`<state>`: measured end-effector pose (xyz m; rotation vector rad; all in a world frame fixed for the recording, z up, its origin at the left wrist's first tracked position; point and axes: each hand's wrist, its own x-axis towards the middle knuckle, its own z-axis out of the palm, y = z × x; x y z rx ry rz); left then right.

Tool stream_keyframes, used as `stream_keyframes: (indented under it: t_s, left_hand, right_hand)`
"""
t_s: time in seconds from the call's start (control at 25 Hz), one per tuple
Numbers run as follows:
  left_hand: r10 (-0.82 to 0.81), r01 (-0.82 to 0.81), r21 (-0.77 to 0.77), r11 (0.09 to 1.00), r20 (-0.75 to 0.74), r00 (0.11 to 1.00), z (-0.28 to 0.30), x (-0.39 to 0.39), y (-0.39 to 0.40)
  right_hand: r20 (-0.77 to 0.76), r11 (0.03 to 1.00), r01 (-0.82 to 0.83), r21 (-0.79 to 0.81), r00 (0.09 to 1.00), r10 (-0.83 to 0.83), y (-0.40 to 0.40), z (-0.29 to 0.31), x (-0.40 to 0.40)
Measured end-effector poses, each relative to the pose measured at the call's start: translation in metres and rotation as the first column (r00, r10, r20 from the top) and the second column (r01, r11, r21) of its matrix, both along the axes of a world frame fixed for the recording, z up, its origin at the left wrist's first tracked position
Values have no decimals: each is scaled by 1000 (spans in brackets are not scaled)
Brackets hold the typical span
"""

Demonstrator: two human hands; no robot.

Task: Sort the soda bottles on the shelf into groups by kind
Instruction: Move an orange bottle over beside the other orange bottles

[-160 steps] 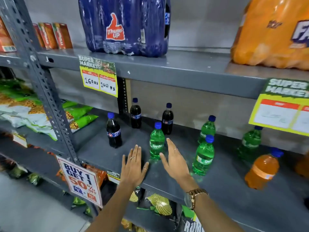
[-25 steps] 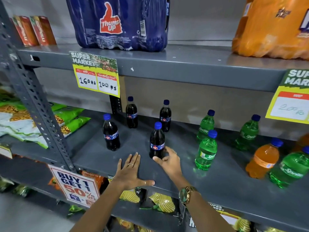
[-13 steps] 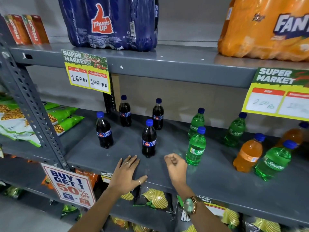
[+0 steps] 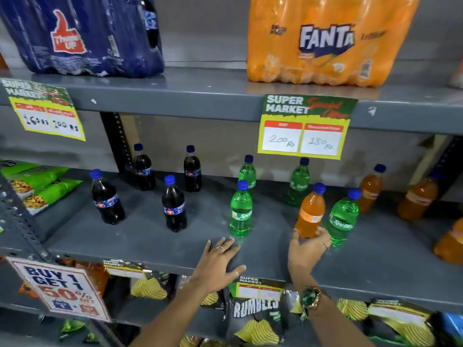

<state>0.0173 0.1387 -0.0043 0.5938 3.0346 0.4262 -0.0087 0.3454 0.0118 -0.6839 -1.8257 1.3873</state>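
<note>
The orange soda bottle (image 4: pixel 449 242) at the right edge is cut off mid-body. The base of the orange bottle (image 4: pixel 310 211) is hidden behind the right hand (image 4: pixel 307 249). The Thums Up pack (image 4: pixel 80 33) and Fanta pack (image 4: pixel 328 38) lose their tops above the frame.

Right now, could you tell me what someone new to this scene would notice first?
Probably the bright orange Fanta pack on the top shelf, right of the dark blue Thums Up pack. Below, small bottles stand by colour: colas left, green ones in the middle, orange ones right. At the front, the right hand closes on an orange bottle among the green; the left hand lies flat.
</note>
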Motion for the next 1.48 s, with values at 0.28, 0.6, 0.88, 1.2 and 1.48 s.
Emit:
stream_keyframes:
  t_s: [0.28, 0.6, 0.88, 1.2, 1.48]
  left_hand:
    - [18, -12, -112, 994, 55, 998, -1, 0, 13]
    - [2, 8, -131, 991, 76, 997, 3, 6, 32]
    - [-80, 86, -113, 990, 57, 995, -1, 10, 86]
    - [-184, 194, -117, 974, 93, 979, 6, 13, 159]
    - [-176, 185, -96, 978, 95, 980, 6, 11, 200]
  right_hand:
    - [198, 998, -53, 37, 979, 45, 18, 4, -6]
    - [234, 983, -160, 90, 963, 136, 27, 3, 9]
    - [245, 974, -166, 153, 961, 126, 63, -6, 51]
    - [282, 990, -57, 129, 959, 19, 151, -1, 69]
    - [284, 991, -94, 98, 957, 62, 201, 1, 50]
